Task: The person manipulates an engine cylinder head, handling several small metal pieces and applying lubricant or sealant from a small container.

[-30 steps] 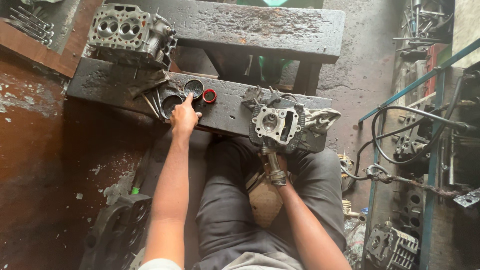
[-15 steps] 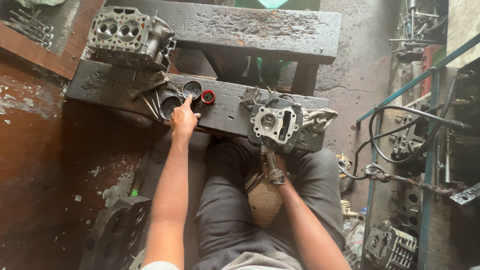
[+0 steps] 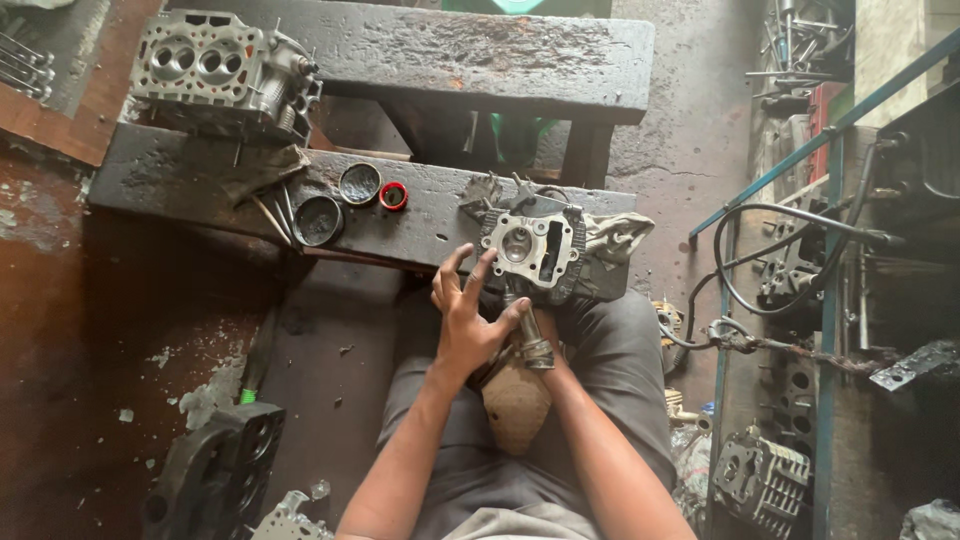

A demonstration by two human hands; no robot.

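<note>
Cylinder head (image 3: 530, 250) | on table (image 3: 420, 215) edge, just beyond left hand (image 3: 465, 315), fingers spread, empty | right hand hidden below, grip unclear.

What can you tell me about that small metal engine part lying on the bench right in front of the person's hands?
The small cylinder head is a squarish block of pale grey cast metal, with a round hollow at its middle, a dark oblong slot to one side and bolt holes at the corners. It lies flat, open face up, at the near edge of the dark, grimy bench, partly on a dirty rag. The left hand hovers open just before it; whether the fingertips touch it cannot be told. A metal tool rises toward its near side.
</note>
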